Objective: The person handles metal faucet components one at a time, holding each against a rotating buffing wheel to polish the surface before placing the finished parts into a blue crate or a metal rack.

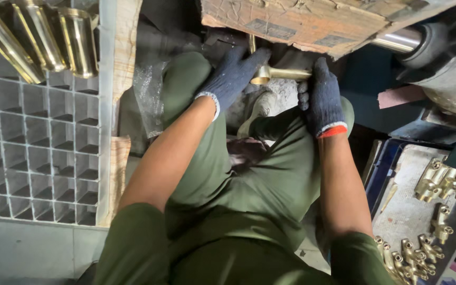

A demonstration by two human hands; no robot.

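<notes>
Landmark: the brass fitting (pixel 278 74), a polished T-shaped tube piece held above the person's knees, just under the torn edge of the cardboard sheet (pixel 312 24).

Nearest the camera, green sleeves and trousers fill the lower view. To the lower right of the brass fitting, a tray (pixel 402 211) carries unpolished brass castings (pixel 442 182) in loose groups. To the left of the fitting stands a grid rack (pixel 32 142) of square cells; finished brass tubes (pixel 43 37) occupy its top row.

The right hand (pixel 320 100), in a dark knit glove, is closed around the horizontal stem of the fitting. The left hand (pixel 233 76), gloved likewise, rests fingers over the flared end, steadying it.

Judged step: the fitting is presented to the machine (pixel 444 58) behind the cardboard. Any further move calls for a firm two-hand hold and a steady angle.
</notes>
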